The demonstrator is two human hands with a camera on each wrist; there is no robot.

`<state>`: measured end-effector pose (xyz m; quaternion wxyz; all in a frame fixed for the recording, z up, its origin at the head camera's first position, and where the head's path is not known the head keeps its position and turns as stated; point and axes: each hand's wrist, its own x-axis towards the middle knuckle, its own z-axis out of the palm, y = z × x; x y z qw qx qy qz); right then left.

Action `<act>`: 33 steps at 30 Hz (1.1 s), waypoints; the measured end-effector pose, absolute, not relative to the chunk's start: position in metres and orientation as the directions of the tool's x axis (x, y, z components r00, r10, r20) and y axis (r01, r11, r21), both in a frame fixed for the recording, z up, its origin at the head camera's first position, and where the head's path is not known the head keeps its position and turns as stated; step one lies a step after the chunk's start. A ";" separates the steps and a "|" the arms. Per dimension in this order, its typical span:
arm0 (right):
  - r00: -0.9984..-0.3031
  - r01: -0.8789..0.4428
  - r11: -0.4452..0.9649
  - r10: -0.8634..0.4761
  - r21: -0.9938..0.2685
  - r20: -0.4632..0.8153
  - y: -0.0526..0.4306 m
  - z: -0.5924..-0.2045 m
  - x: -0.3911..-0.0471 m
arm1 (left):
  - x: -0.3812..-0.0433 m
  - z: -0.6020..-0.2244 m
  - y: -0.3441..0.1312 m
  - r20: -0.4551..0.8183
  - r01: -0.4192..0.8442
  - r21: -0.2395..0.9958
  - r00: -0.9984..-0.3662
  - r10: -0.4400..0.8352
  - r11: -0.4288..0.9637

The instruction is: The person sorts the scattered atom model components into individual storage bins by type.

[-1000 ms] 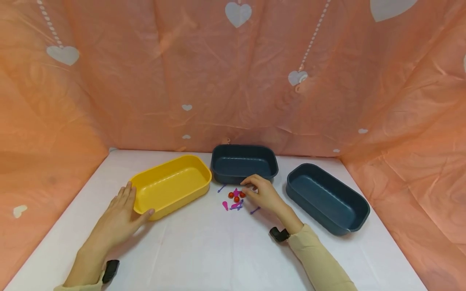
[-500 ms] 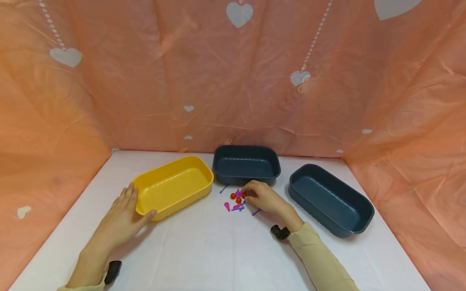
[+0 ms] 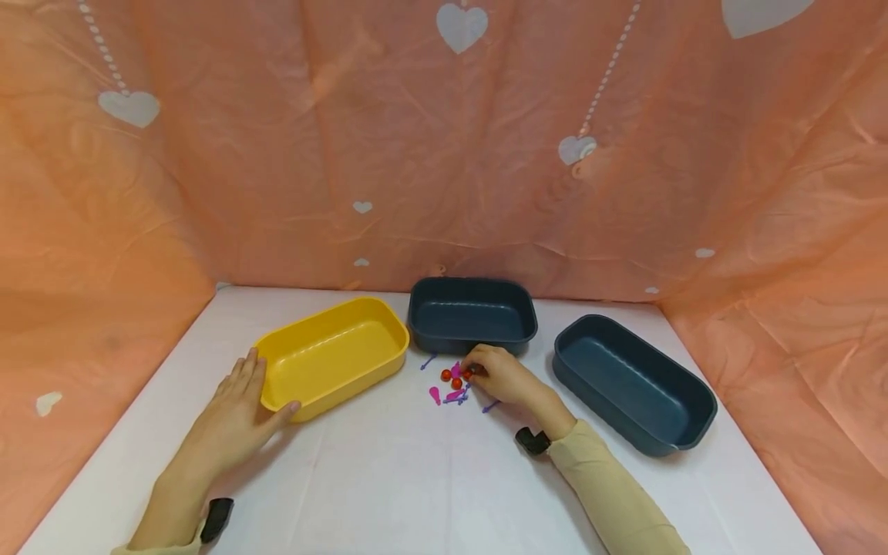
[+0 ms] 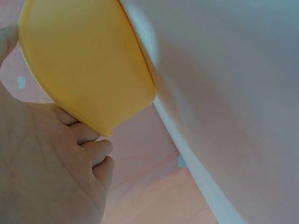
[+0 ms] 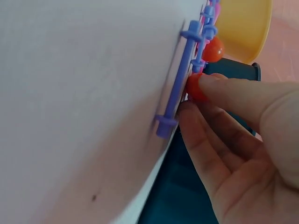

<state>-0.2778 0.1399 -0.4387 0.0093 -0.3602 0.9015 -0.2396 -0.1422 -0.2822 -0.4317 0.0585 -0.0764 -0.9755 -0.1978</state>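
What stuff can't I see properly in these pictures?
Head view: the red ball is partly hidden by the right hand.
Head view: the pink pieces are too small to tell what they are.
Left wrist view: the yellow tray is cut off by the top edge, and its own side hides its inside.
Right wrist view: the dark speck on the white tabletop is too small to name.

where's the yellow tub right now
In the head view, the yellow tub stands left of centre on the white table, just left of the middle, dark tub, with the left hand touching its left end.
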 end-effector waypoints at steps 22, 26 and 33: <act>-0.727 -0.663 0.620 -0.666 -0.420 0.164 0.138 -0.434 -0.275 | -0.139 -0.432 -0.281 0.140 0.166 0.389 -0.983 0.120 0.906; -0.715 -0.681 0.605 -0.673 -0.413 0.192 0.138 -0.435 -0.275 | -0.139 -0.433 -0.281 0.144 0.170 0.387 -0.982 0.123 0.906; -0.713 -0.684 0.590 -0.667 -0.430 0.219 0.131 -0.431 -0.272 | -0.140 -0.432 -0.282 0.170 0.185 0.380 -0.977 0.129 0.906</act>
